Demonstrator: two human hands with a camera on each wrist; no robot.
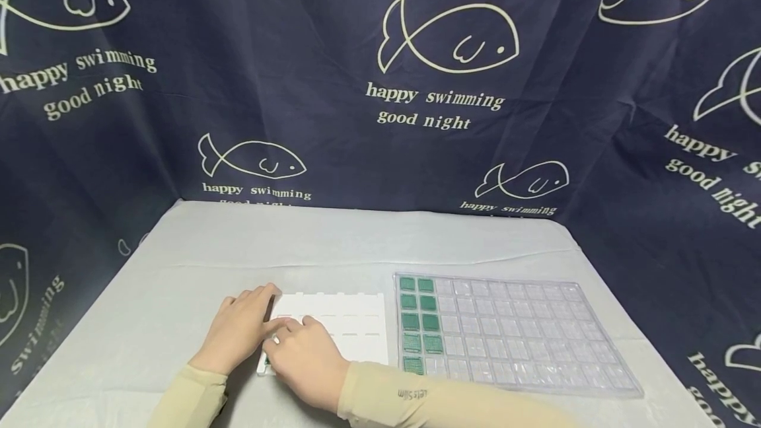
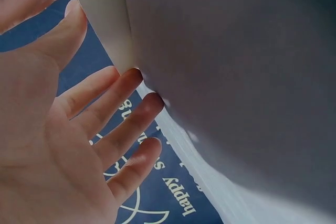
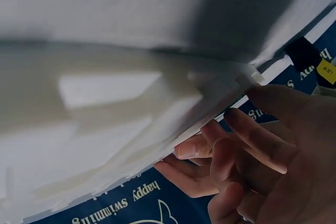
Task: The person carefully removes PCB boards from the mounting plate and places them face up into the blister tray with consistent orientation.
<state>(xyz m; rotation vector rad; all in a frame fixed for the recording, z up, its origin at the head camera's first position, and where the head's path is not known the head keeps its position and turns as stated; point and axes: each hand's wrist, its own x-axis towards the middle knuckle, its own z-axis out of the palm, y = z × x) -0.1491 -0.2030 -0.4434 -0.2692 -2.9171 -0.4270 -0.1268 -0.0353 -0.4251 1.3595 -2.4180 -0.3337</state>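
A white slotted plate [image 1: 357,349] lies left of centre on the table in the head view. My left hand [image 1: 240,325] is at its far left edge, fingers extended, and the left wrist view shows that hand's palm [image 2: 47,140] with spread fingertips along the edge. My right hand [image 1: 309,358] bends over the plate's near left part. A green square board [image 1: 267,361] peeks out below it, mostly hidden. In the right wrist view, a green sliver shows between the thumb and index fingertip of the right hand [image 3: 257,156] at the plate's corner; the other fingers are curled.
To the right lies a clear compartment tray [image 1: 523,329], with green square boards [image 1: 419,302] in its two left columns. My right sleeve [image 1: 452,398] crosses its near left side. A dark blue fish-print curtain [image 1: 333,84] surrounds the pale table [image 1: 285,236].
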